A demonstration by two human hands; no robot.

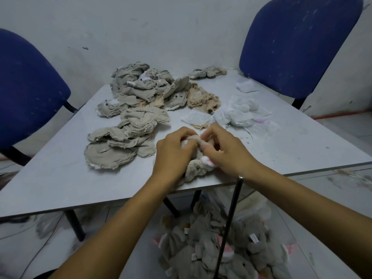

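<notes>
Head view: grey bench [60, 178], white walls, two blue chairs [298, 47]. Plush toy skin [198, 168] at near edge, pinched between left hand [173, 156] and right hand [225, 150].

Wall [161, 27]: off-white, scuffed and stained. Two blue upholstered chairs on black frames: left chair [26, 87] beside the surface, right chair [298, 43] at its far corner, both flecked with lint. Surface [60, 178]: pale grey top on dark metal legs [75, 224]. Floor [342, 198]: light, possibly tiled; blurred. Red strip [326, 117] along the wall base. Light even and cool.
</notes>
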